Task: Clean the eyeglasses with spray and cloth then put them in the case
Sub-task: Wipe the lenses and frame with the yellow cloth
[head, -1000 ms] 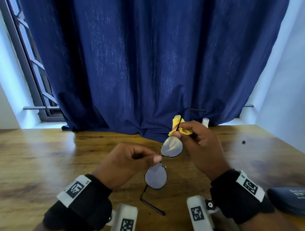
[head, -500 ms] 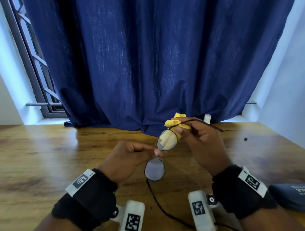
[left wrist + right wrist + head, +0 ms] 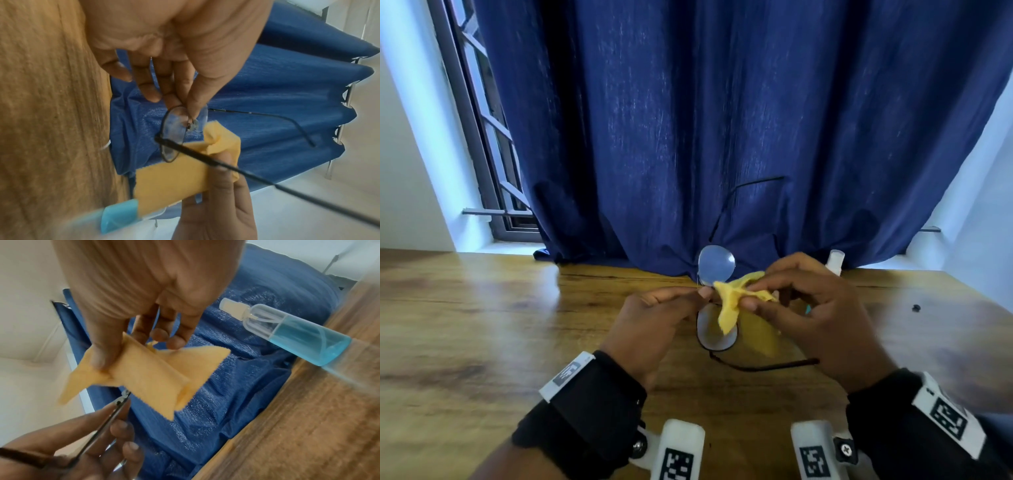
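Observation:
Thin dark-framed eyeglasses (image 3: 716, 265) are held upright above the wooden table, one lens over the other. My left hand (image 3: 654, 318) pinches them at the bridge, between the lenses (image 3: 190, 120). My right hand (image 3: 808, 308) pinches a crumpled yellow cloth (image 3: 736, 298) next to the lower lens (image 3: 714, 334); the cloth (image 3: 144, 376) hangs loose from thumb and fingers. One temple arm points up at the curtain, the other (image 3: 767, 366) runs under my right hand. The spray bottle (image 3: 292, 331) with blue liquid stands behind my right hand.
A dark blue curtain (image 3: 722, 120) hangs along the table's (image 3: 482, 325) far edge, its hem lying on the wood. A small dark speck (image 3: 916, 307) lies at the right. A window frame (image 3: 479, 120) stands at the left. The case is not in view.
The glasses turned upright and rose toward the curtain. My right hand drew the cloth off the upper lens and now holds it beside the lower one. The view tilted up, losing the case.

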The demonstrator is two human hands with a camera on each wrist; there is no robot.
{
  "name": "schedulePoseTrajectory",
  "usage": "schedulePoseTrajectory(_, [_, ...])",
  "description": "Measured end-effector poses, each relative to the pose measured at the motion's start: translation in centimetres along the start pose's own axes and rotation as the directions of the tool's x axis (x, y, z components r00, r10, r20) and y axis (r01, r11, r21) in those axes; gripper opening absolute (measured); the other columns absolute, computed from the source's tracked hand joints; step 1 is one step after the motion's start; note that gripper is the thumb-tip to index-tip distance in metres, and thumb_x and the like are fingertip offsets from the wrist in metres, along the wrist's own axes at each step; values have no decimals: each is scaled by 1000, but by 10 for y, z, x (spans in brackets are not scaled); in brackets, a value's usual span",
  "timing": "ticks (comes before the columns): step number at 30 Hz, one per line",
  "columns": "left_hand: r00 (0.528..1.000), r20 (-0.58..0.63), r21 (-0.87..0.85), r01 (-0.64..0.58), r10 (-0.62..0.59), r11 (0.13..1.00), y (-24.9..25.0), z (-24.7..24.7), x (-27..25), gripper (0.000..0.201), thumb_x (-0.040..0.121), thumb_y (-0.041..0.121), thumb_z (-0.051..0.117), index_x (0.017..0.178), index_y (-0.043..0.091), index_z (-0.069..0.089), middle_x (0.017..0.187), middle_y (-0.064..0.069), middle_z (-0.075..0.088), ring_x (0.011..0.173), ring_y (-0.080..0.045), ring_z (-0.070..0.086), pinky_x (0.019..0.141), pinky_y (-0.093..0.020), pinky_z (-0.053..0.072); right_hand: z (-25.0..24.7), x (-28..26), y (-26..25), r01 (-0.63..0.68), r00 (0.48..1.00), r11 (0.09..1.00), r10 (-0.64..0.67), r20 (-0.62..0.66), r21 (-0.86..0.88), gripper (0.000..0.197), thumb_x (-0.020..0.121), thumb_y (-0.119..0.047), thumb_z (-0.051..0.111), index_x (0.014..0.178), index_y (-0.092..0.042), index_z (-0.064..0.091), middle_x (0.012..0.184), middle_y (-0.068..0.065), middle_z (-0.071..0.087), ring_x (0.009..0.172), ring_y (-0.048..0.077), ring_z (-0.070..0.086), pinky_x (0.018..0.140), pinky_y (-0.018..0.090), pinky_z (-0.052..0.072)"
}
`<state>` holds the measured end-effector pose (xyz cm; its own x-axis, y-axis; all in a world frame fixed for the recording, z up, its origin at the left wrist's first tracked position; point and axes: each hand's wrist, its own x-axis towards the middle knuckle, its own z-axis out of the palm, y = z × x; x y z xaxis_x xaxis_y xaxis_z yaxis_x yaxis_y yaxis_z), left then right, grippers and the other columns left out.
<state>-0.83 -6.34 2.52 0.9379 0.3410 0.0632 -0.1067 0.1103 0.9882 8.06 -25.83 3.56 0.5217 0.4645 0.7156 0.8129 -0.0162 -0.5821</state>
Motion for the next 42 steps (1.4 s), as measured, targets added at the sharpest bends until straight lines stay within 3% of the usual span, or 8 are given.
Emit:
schedulePoseTrajectory(4, [999, -19, -29, -39, 38, 999, -4, 6, -3, 19, 91, 21, 69, 94, 7, 81, 83, 2, 81, 65, 8, 69, 53, -4, 48, 4, -1, 6, 60, 982, 994, -42, 187, -94, 21, 81, -39, 84, 99, -29, 83, 94, -10, 63, 89, 14, 64, 74, 19, 47])
schedulePoseTrajectory(9, [998, -51, -70, -47, 44, 996, 0, 2, -2, 25, 91, 26, 69, 97, 5, 81, 93, -8, 81, 83, -10, 75, 73, -24, 56, 3, -4, 10, 101, 949, 981, -45, 313, -163, 25, 89, -37, 77, 114, -40, 78, 103, -15, 62, 98, 16, 64, 79, 24, 51])
schedulePoseTrajectory(13, [992, -51, -21, -117, 116, 993, -1, 3, -3, 19, 91, 22, 72, 92, 6, 82, 97, -8, 82, 97, -17, 77, 78, -18, 58, -7, 0, 6, 45, 997, 956, -61, -45, -288, 10, 95, -30, 71, 103, -32, 77, 91, -14, 68, 82, 9, 64, 67, 14, 47])
schedulePoseTrajectory(17, [991, 14, 62, -134, 133, 989, -3, 11, -7, 17, 92, 19, 71, 85, 7, 83, 90, 0, 83, 90, -3, 75, 70, -5, 52, -13, 2, -5, -9, 897, 925, -161, -412, -380, 15, 90, -25, 77, 82, -28, 65, 74, -14, 58, 67, 4, 55, 62, 9, 39])
schedulePoseTrajectory(27, [994, 42, 67, -99, 97, 993, -3, 17, -12, 24, 89, 26, 74, 91, 3, 82, 97, -13, 81, 97, -15, 74, 90, -27, 54, -7, 2, 3, 55, 996, 943, -30, 83, -327, 38, 91, -66, 56, 105, -40, 81, 97, -16, 57, 99, 12, 56, 81, 9, 37])
schedulePoseTrajectory(33, [989, 70, 158, -138, 128, 978, -1, 19, -14, 16, 91, 19, 73, 85, 9, 84, 88, 0, 83, 91, -9, 77, 77, -12, 57, -9, 4, 7, -38, 999, 945, 29, -33, -323, 21, 87, -56, 70, 95, -38, 77, 95, -14, 60, 92, 10, 61, 74, 9, 42])
schedulePoseTrajectory(38, [979, 111, 300, -195, 169, 934, -7, 24, -17, 15, 89, 23, 76, 84, 12, 84, 84, -1, 82, 88, -21, 76, 79, -30, 60, -3, 3, 1, -91, 994, 949, 69, -82, -302, 35, 65, -61, 81, 83, -33, 70, 91, -13, 64, 87, 10, 62, 72, 14, 45])
schedulePoseTrajectory(42, [971, 121, 316, -235, 206, 919, -6, 25, -20, 13, 89, 19, 76, 82, 12, 84, 79, 4, 82, 75, -5, 75, 64, -12, 54, -3, 2, 2, -243, 960, 945, 202, -192, -218, 32, 69, -52, 84, 80, -27, 67, 81, -9, 68, 77, 10, 61, 62, 11, 45])
